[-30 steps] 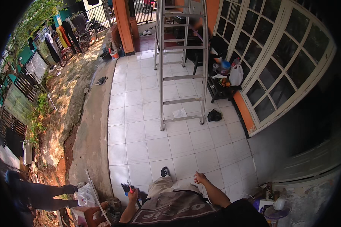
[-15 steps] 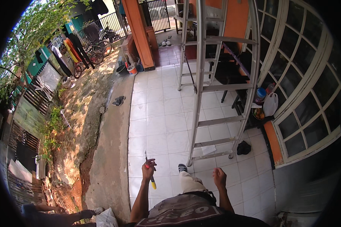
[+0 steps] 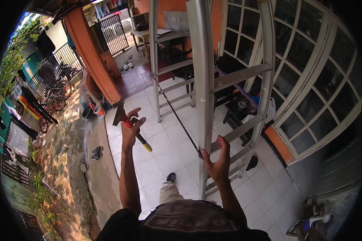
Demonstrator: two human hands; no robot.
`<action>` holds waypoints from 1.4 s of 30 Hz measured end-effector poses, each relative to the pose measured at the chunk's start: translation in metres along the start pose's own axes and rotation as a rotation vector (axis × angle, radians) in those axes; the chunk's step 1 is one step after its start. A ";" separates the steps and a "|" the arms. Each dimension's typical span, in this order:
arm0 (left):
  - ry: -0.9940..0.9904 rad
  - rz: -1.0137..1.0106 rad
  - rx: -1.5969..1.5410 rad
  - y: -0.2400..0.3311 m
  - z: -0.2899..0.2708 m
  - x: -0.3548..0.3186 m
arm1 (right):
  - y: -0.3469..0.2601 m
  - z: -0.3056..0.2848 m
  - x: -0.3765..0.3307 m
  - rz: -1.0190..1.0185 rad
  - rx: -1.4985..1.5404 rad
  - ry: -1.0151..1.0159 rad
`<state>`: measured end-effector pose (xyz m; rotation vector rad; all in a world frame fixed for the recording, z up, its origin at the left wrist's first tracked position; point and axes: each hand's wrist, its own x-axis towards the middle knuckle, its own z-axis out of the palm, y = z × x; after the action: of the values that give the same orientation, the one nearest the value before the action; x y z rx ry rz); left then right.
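Note:
In my left hand (image 3: 130, 129) is a scraper (image 3: 140, 138) with a dark flat blade, a red collar and a black handle ending in yellow. Its blade points up and away, and a couple of my fingers stick out to the right. My right hand (image 3: 218, 162) is at the near side rail of an aluminium stepladder (image 3: 203, 92). The thumb overlaps the rail and the fingers are spread in a curve, not wrapped round it. Whether the thumb presses on the metal I cannot tell. The ladder stands upright with its legs apart on white floor tiles.
White-framed windows (image 3: 309, 88) line the right side, with a dark bench (image 3: 237, 120) below them. An orange pillar (image 3: 93, 52) rises at the far left. Buckets (image 3: 98, 110) and dark sandals (image 3: 97, 153) lie along the tile edge. Clutter (image 3: 313, 221) sits at lower right.
I have come closer to the ladder, and the view has turned to the right. Both hands have risen and reached forward. My right hand has opened from a loose fist beside the ladder's rail.

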<state>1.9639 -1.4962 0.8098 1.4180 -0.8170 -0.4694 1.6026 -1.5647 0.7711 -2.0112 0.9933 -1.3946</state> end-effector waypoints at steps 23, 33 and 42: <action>-0.345 0.852 0.303 -0.016 0.071 0.529 | -0.022 0.115 0.069 0.325 -0.580 0.837; -0.292 1.028 0.275 0.013 0.078 0.439 | -0.031 0.026 0.011 0.326 -0.729 0.988; 0.049 1.170 0.304 0.001 0.100 0.303 | -0.058 -0.101 -0.096 0.259 -0.802 1.037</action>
<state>2.0876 -1.7834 0.8717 0.9739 -1.5364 0.6041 1.5045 -1.4527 0.7946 -1.3727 2.4614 -2.1274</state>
